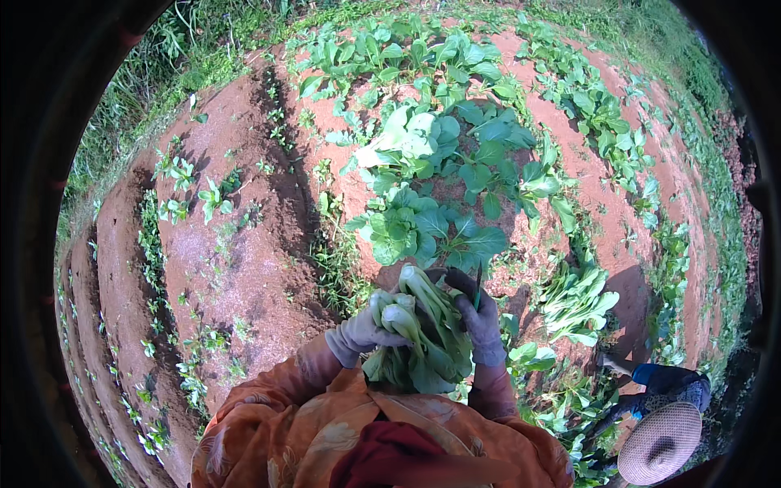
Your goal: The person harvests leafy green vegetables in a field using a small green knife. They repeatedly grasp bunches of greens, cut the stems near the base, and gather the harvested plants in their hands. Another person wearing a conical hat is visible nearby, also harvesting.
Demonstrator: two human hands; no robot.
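A bunch of cut leafy greens (427, 341) with thick pale stems hangs in front of my chest, stem ends up and leaves down. My left hand (366, 332), in a pale glove, grips the stems from the left side. My right hand (482, 320), in a stained glove, is at the right side of the bunch, its fingers curled round a small knife (478, 287) that points up. Part of the knife is hidden by the fingers. Just ahead grow broad-leaved green plants (396, 226).
A pile of cut greens (576, 302) lies on the soil to the right. Another pale bunch (399, 137) lies ahead among the plants. At the lower right a co-worker in a woven hat (660, 442) bends over. Furrows (299, 189) run between raised beds on the left.
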